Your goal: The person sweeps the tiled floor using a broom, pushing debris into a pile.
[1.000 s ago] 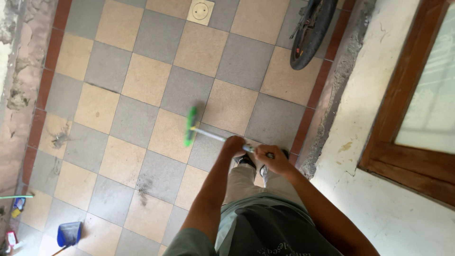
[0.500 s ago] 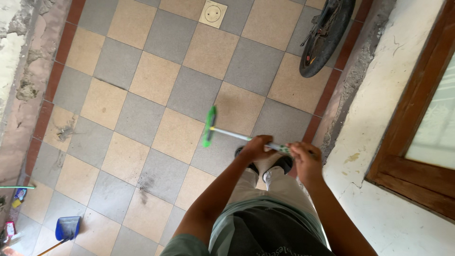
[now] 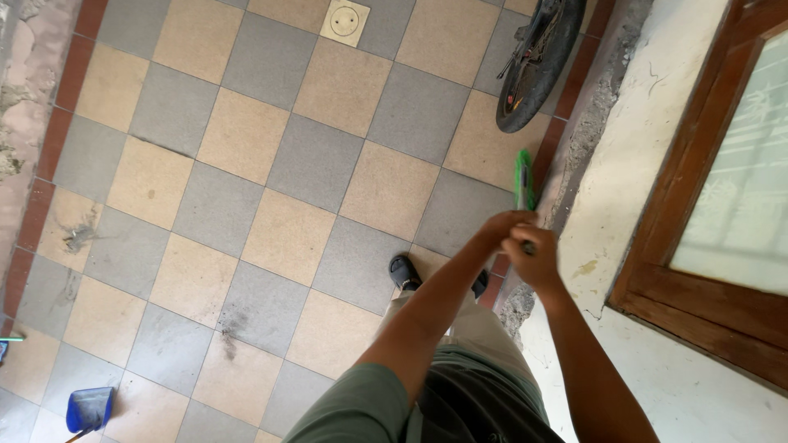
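The green broom (image 3: 523,179) points its long axis away from the person, head close to the black tyre (image 3: 533,61) and beside the wall base. Both hands, left hand (image 3: 501,223) and right hand (image 3: 533,258), close their fingers round its handle (mostly hidden). A blue dustpan (image 3: 89,408) lies far from the tyre.

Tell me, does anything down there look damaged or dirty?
Yes. The plaster at the wall's foot is crumbled and rough beside the green broom head. Two dark dirt smudges mark the floor tiles, one on the tile at the left edge.
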